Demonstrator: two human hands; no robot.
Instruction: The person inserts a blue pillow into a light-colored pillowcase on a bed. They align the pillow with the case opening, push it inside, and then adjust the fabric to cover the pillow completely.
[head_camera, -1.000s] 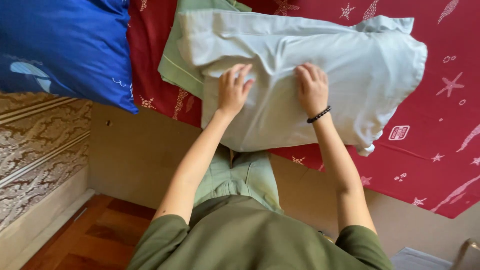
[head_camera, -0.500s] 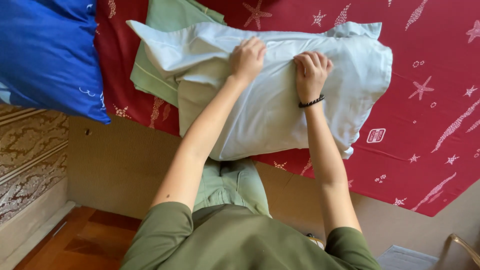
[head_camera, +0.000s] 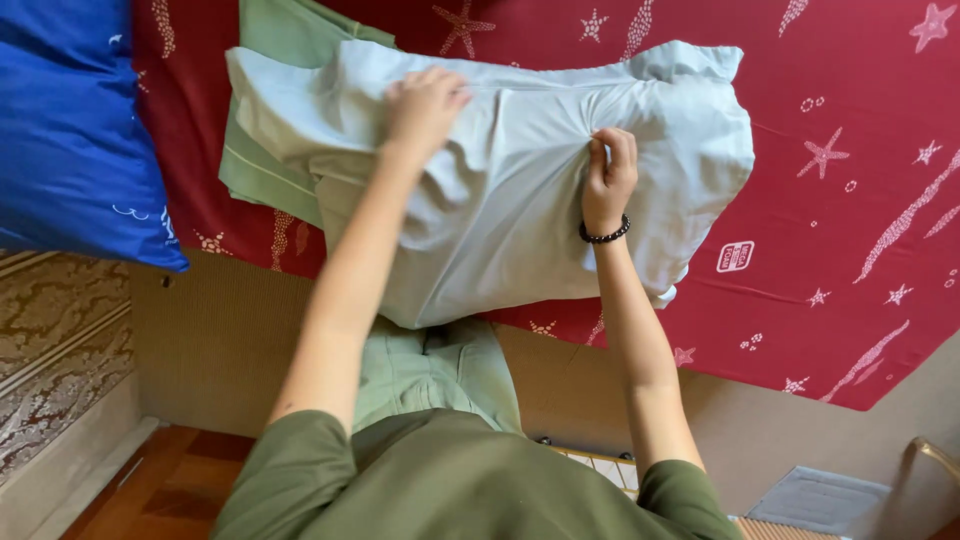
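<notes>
A pale grey-green pillow in its case (head_camera: 500, 200) lies on a bed covered by a red sheet with white starfish prints (head_camera: 840, 200). My left hand (head_camera: 425, 105) rests flat on the pillow's upper left part, fingers spread, pressing the fabric. My right hand (head_camera: 608, 180), with a dark bead bracelet at the wrist, pinches a bunch of the pillowcase cloth near the pillow's middle right. Wrinkles radiate from that pinch. The pillow's lower edge hangs slightly over the bed's side.
A folded light green cloth (head_camera: 275, 110) lies under the pillow's left end. A blue pillow (head_camera: 70, 140) sits at the far left. Below are the bed's tan side (head_camera: 220, 330), a patterned wall panel (head_camera: 60, 340) and wooden floor (head_camera: 150, 490).
Both hands have moved farther up the pillow. My left hand slid toward the upper left, and my right hand went from resting flat to pinching the cloth.
</notes>
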